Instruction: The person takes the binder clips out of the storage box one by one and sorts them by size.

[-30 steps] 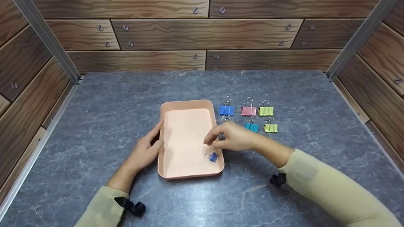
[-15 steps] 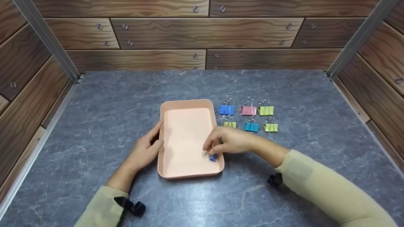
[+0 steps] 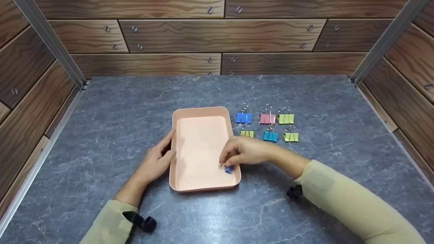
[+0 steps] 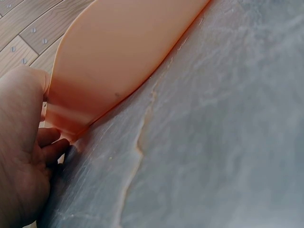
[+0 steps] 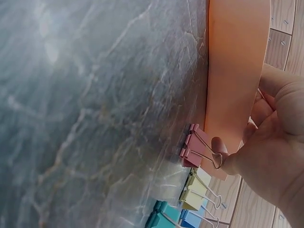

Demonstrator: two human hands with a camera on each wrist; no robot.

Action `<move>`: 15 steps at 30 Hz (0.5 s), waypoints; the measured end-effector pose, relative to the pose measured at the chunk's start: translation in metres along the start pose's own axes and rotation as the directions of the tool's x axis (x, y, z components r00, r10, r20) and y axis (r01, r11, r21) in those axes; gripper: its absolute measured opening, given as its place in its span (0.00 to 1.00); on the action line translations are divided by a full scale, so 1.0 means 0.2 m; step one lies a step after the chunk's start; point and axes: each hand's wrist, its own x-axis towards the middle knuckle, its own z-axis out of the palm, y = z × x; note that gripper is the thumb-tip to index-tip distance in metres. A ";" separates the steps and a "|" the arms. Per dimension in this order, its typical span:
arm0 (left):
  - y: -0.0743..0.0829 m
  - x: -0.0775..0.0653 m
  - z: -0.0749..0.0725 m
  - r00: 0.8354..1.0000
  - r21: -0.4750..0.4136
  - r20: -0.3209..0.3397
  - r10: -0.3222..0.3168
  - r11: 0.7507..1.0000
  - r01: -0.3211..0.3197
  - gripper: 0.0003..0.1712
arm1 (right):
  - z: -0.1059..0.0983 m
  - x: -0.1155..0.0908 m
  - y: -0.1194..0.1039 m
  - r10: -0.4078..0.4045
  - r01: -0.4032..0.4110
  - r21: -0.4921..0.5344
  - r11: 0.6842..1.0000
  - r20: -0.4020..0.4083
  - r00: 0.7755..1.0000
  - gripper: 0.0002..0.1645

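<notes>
A peach tray [image 3: 198, 186] lies on the table, and my left hand [image 3: 154, 166] holds its left side, thumb at the rim and fingers along the outer wall. In the left wrist view, this hand [image 4: 23, 152] meets the tray wall [image 4: 109, 52]. Inside the tray's right side sits a small blue binder clip [image 3: 229, 169] with wire handles. My right hand [image 3: 249, 149] reaches over the right rim and pinches at that clip, its fingertips partly covering the handles. In the right wrist view, my hand [image 5: 270, 142] hides the clip behind the tray wall [image 5: 235, 61].
Right of the tray stand several binder clips: blue [image 3: 243, 118], pink [image 3: 267, 119], yellow-green [image 3: 286, 119] and teal [image 3: 270, 136]. Another pink clip [image 5: 194, 146], by the tray's outer wall in the right wrist view, is hidden under my right hand in the head view.
My right hand has lowered to the small blue clip in the tray, uncovering a yellow-green clip behind it. The clip has barely shifted. My left hand and the tray have stayed put.
</notes>
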 end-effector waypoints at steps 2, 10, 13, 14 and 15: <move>0.00 0.00 0.00 1.000 -0.006 0.000 -0.005 1.000 0.005 0.38 | 0.00 0.00 0.00 -0.010 0.010 0.000 1.000 0.001 1.000 0.08; 0.01 0.00 0.00 1.000 -0.013 -0.005 -0.022 1.000 0.022 0.39 | 0.00 0.00 0.00 -0.018 0.018 0.001 1.000 0.004 1.000 0.07; 0.01 0.00 0.00 1.000 -0.012 -0.006 -0.023 1.000 0.023 0.38 | 0.00 0.00 0.00 -0.015 0.015 0.007 1.000 0.001 1.000 0.07; 0.01 0.00 0.00 1.000 -0.013 -0.007 -0.024 1.000 0.024 0.38 | 0.00 0.00 0.00 -0.014 0.014 0.009 1.000 0.001 1.000 0.07; 0.01 0.00 0.01 1.000 -0.013 -0.008 -0.025 1.000 0.025 0.38 | 0.01 0.00 0.00 -0.013 0.013 0.011 1.000 0.000 1.000 0.07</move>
